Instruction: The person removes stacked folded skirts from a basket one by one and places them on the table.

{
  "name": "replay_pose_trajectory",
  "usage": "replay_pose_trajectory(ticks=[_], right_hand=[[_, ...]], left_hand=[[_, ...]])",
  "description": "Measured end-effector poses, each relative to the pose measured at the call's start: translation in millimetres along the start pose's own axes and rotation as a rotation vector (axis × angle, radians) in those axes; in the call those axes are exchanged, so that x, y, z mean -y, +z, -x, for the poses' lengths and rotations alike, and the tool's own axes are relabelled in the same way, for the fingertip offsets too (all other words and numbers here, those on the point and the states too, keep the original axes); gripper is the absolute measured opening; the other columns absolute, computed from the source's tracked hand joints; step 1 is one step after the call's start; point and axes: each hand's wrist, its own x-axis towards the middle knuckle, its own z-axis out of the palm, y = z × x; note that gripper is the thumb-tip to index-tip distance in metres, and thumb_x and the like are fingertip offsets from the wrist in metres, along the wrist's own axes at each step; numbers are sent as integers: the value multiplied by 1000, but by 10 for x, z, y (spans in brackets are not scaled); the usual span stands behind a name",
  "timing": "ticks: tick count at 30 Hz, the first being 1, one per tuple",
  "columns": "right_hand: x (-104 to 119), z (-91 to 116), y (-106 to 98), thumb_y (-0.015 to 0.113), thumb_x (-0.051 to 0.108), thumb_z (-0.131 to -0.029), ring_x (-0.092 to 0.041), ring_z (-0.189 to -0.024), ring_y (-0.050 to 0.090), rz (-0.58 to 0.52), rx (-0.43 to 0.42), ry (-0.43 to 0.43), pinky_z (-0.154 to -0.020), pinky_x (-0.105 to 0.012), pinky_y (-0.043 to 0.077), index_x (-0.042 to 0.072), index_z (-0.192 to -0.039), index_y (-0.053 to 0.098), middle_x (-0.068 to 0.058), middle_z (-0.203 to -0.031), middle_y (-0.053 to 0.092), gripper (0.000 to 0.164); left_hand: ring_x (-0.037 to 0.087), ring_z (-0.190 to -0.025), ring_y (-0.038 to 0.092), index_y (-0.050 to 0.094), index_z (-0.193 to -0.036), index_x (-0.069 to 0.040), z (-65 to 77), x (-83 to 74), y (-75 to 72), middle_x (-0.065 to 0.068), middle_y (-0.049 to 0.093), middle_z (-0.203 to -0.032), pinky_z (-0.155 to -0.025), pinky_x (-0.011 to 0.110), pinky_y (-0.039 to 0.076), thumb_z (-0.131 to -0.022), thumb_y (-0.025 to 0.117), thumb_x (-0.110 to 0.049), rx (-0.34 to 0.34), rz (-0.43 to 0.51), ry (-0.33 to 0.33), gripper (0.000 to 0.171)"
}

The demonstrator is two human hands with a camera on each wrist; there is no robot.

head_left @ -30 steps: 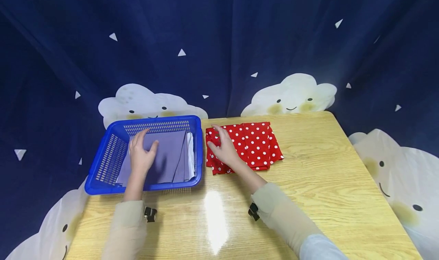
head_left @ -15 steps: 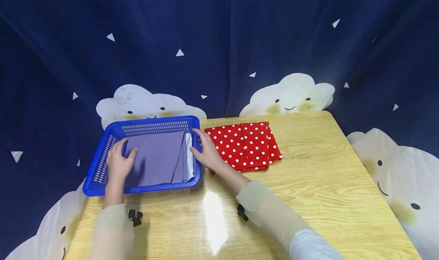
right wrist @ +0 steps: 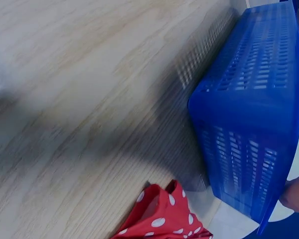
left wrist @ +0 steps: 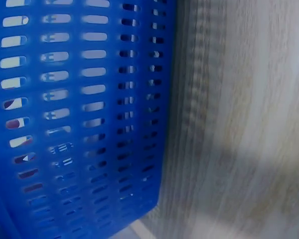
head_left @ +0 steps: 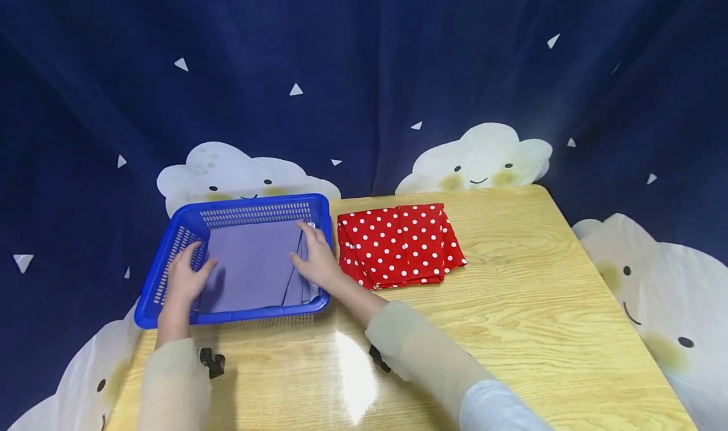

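Observation:
A blue plastic basket [head_left: 261,198] stands on the left part of the table in the head view. Folded purple cloth [head_left: 244,263] lies flat inside, with a whitish folded edge at its right, partly covered by my right hand. My left hand [head_left: 184,279] is over the basket's left end, thumb and fingers spread apart. Above the right end of the purple cloth, my right hand [head_left: 320,260] has its thumb and fingers spread too. Neither hand holds anything. Whether they touch the cloth I cannot tell.
Just right of the basket lies a folded red cloth with white dots [head_left: 398,244]. The wooden table [head_left: 512,292] extends to the right and front. Behind it hangs a dark blue curtain [head_left: 364,71] with clouds.
My right hand has moved left from above the red cloth, across the basket's right rim, to over the purple cloth. My left hand has shifted left towards the basket's left end.

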Motion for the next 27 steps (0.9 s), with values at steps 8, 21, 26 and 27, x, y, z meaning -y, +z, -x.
replay_pose_trajectory(ticks=[8,21,26,27], right_hand=[[90,-27,150,60,17,-85,-33,-114,50,-9,35,113,-93,-41,44,13,-141,30,-21,-133,39,63],[137,15,350,61,23,-84,-37,-117,45,-95,68,342,-92,-46,42,13,-141,28,-25,-131,38,67],[121,10,401,63,24,-83,-39,-116,46,-104,73,390,-92,-46,43,14,-142,26,-26,-133,35,70],[119,9,408,63,23,-83,-39,-116,46,-110,73,397,-92,-46,43,14,-142,26,-26,-133,35,70]], left_hand=[[52,-127,20,25,-139,4,5,58,-15,37,23,-137,-104,58,18,-91,53,-21,127,-16,-82,61],[54,-126,17,16,-141,6,-66,179,74,40,17,-138,-103,59,19,-91,51,-22,256,-11,-128,67],[55,-126,17,12,-142,6,-92,190,85,40,14,-139,-103,59,19,-92,50,-24,298,25,-151,70],[55,-126,17,11,-142,5,-97,190,88,40,14,-139,-103,59,20,-92,50,-25,304,31,-157,70]])
